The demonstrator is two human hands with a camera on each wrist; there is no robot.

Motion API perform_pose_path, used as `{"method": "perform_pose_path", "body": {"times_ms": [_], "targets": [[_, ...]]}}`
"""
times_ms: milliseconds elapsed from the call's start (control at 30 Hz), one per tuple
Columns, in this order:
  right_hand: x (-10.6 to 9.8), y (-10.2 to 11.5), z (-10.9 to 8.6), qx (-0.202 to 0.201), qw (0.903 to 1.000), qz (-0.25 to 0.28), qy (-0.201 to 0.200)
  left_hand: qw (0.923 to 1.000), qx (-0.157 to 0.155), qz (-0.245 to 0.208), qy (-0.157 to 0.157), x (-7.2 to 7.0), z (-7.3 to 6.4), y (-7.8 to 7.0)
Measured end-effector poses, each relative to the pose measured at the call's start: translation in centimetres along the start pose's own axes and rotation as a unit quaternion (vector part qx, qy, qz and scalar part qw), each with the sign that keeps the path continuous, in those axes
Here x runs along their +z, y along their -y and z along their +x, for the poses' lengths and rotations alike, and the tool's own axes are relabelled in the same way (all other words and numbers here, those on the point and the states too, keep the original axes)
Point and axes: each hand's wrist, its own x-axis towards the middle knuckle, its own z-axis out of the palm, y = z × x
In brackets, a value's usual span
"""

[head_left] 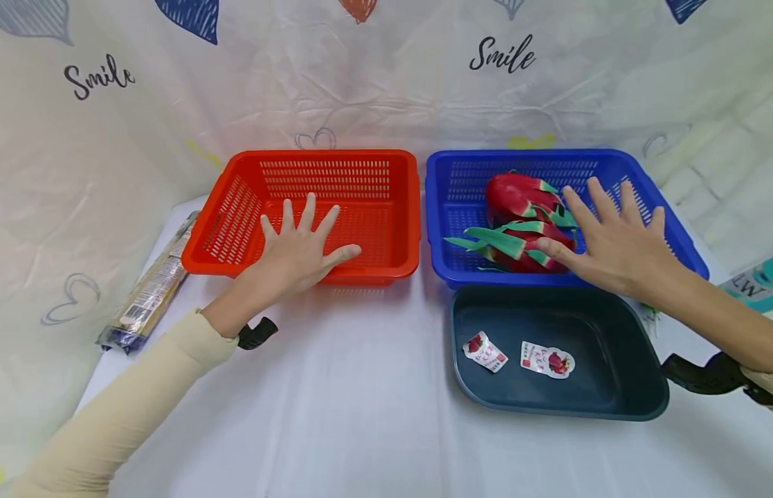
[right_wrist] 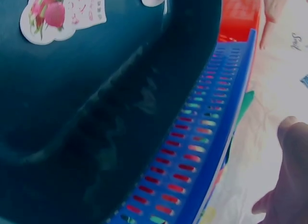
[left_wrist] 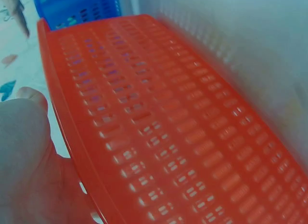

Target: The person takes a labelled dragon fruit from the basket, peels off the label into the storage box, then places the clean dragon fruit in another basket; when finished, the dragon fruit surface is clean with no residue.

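Observation:
Over the front part of a red basket (head_left: pixel 398 207), my left hand (head_left: pixel 302 249) is spread with its fingers straight and nothing in it. My right hand (head_left: pixel 623 242) is likewise spread above the right side of a blue basket (head_left: pixel 451 200). Two dragon fruits lie in that basket: one at the back (head_left: pixel 513 194) and one in front (head_left: pixel 517 257), both red with green scales. The right thumb overlaps the front fruit in the head view. A dark green tray (head_left: pixel 567 398) stands before the blue basket, with two dragon fruit stickers, one on the left (head_left: pixel 486 351) and one nearer the middle (head_left: pixel 548 360).
A long gold and blue packet (head_left: pixel 152 287) lies left of the red basket. At the right edge is a teal package (head_left: pixel 760 283). Behind the baskets hangs a white patterned cloth (head_left: pixel 411 76), and a white sheet covers the table (head_left: pixel 349 401).

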Motion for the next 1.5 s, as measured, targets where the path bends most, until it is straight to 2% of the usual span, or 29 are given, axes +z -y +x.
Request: {"method": "perform_pose_path", "body": {"times_ms": [300, 633, 933, 1500], "targets": [[0.2, 0.8, 0.2, 0.001, 0.9965, 0.064, 0.053, 1.0, 0.001, -0.006, -0.005, -0.4, -0.1, 0.8], [0.2, 1.2, 0.2, 0.001, 0.9971, 0.063, 0.043, 0.9998, 0.007, -0.011, -0.013, -0.9, 0.2, 0.7], [0.0, 1.7, 0.5, -0.001, 0.9968, 0.063, 0.048, 0.9999, 0.012, -0.006, -0.005, -0.6, 0.3, 1.0], [0.3, 2.1, 0.8, -0.013, 0.9978, 0.053, 0.038, 0.9998, 0.009, -0.002, -0.015, -0.7, 0.4, 1.2]]}}
